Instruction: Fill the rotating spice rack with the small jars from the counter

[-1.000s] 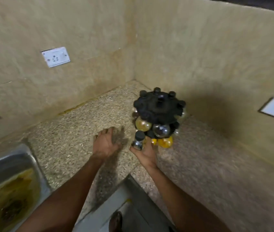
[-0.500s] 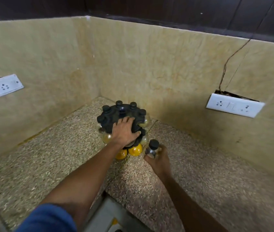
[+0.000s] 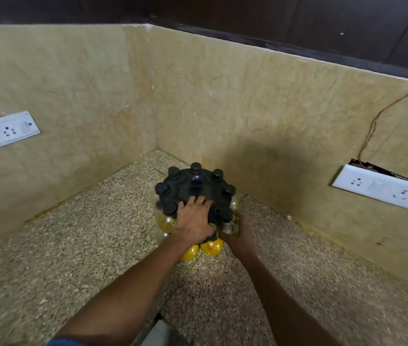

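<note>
On the speckled counter, left hand presses the rack; right hand grips a jar.

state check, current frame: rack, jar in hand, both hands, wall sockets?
spice rack: upright on the counter, black-capped jars round its top.
left hand: fingers spread, pressing on the rack top.
right hand: curled round a jar at the rack's near right side.
small jar: black-capped, upright, at a rack slot; seated or not, cannot tell.
left socket: nothing plugged in.
right socket: nothing plugged in, wires exposed above.
</note>
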